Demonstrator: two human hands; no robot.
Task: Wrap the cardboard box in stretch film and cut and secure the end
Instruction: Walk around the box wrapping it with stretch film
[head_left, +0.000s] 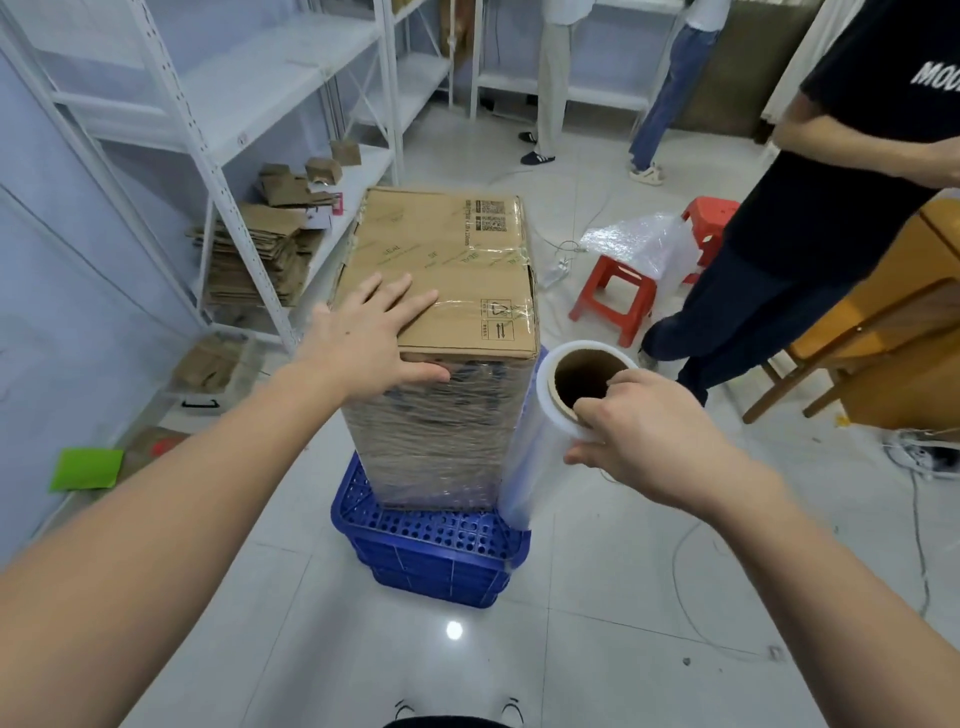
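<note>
Two bare forearms reach forward from the bottom edge toward a tall cardboard box (441, 270), which stands upright on an overturned blue crate (431, 551) on the tiled floor (597, 649). Clear stretch film already covers the sides of the box from just under its top edge down to the crate.

On the near left corner of the box top lies the left hand (363, 338), its fingers (410, 306) straight and spread flat on the cardboard, grasping nothing, while the thumb runs along the upper edge of the box's near face.

Just right of the box, the right hand (639, 436) grips the top rim of the stretch film roll (540, 447), thumb hooked into the brown cardboard core and the other fingers curled round the outside. The roll stands upright against the box's right near edge, its lower end down by the crate.

Left of the box stand white shelves (218, 130) holding stacks of flattened cartons (254, 260). Right of the box sit red stools (618, 296) with a bundle of bubble wrap (639, 244) between them, and beyond those stands a person in a black shirt (852, 171).
</note>
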